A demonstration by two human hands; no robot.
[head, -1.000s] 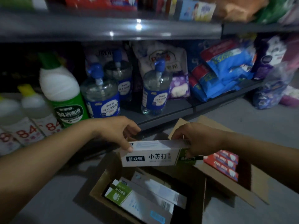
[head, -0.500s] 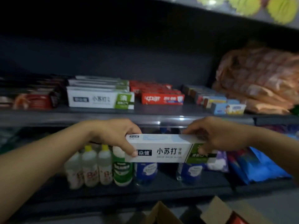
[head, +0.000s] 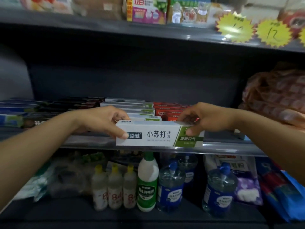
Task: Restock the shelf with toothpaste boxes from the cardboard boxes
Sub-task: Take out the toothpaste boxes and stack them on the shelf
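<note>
Shop shelf (head: 148, 147) | both hands, left hand (head: 105, 120) and right hand (head: 203, 119), grip toothpaste box (head: 159, 135) at 6 o'clock of matching row (head: 140, 111) | placement pending; remaining stock unseen

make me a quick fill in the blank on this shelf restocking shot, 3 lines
1. The white and green toothpaste box is held by ____ hands.
2. The left hand grips the box's white end; the right hand grips its ____ end.
3. The stack right of the matching boxes on the shelf is ____.

Missing words: two; green; red
</note>
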